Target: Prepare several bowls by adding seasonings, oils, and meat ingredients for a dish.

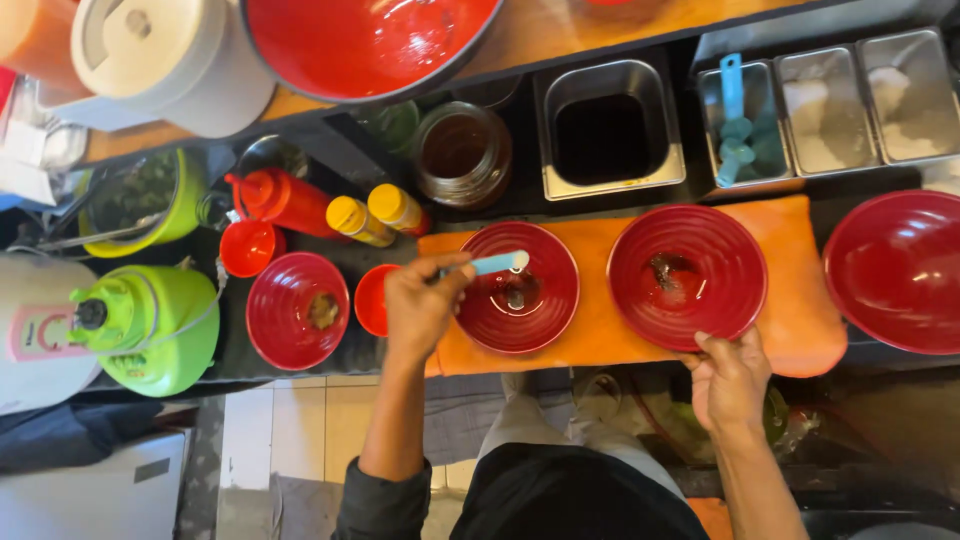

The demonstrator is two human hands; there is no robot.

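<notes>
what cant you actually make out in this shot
- Head view, left hand: its fingers cover the handle end of the light blue spoon.
- Head view, far-right red bowl: cut off by the right edge.
- Head view, big red bowl at the top: cut off by the top edge.
- Head view, right hand: at the rim of the middle red bowl; whether it grips is unclear.

Ribbed red bowls (518,288) sit on an orange cloth (800,300). The spoon (498,263) is pale blue. Left stand lime-green jugs (150,325), yellow-capped bottles (360,220) and a red squeeze bottle (285,200).
</notes>
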